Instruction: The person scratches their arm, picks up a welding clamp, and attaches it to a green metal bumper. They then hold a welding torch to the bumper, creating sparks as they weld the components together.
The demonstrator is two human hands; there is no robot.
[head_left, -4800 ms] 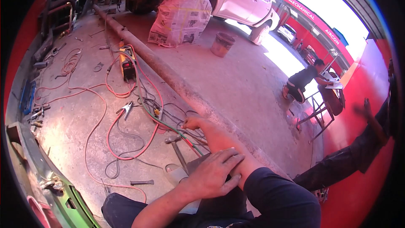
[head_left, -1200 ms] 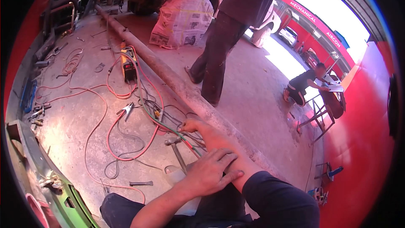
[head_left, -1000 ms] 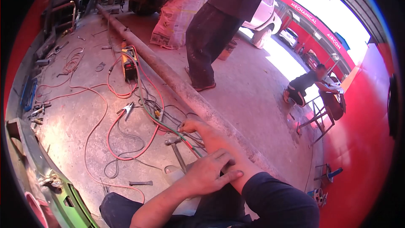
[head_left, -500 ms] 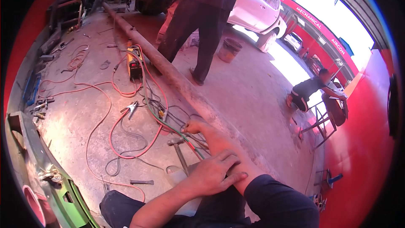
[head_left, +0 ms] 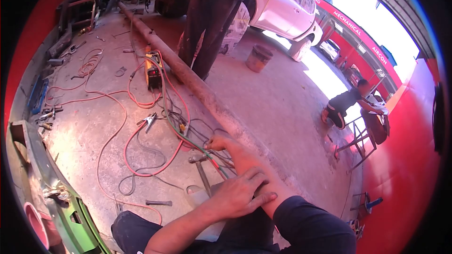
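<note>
Stepping across since half a second ago, the standing person now has both legs together right against the long pipe, where before they straddled wide; my own hands have barely shifted. My right hand reaches low to the floor, fingertips down on the green hose where it crosses the tangle of leads just beside the pipe. I cannot tell whether it pinches the hose or only presses on it. My left hand lies flat and wide on my right forearm, fingers spread, holding nothing; I judge it is there to steady the reaching arm. A hammer lies near, between my hands, within easy reach. The hose runs back to the welder, well apart.
</note>
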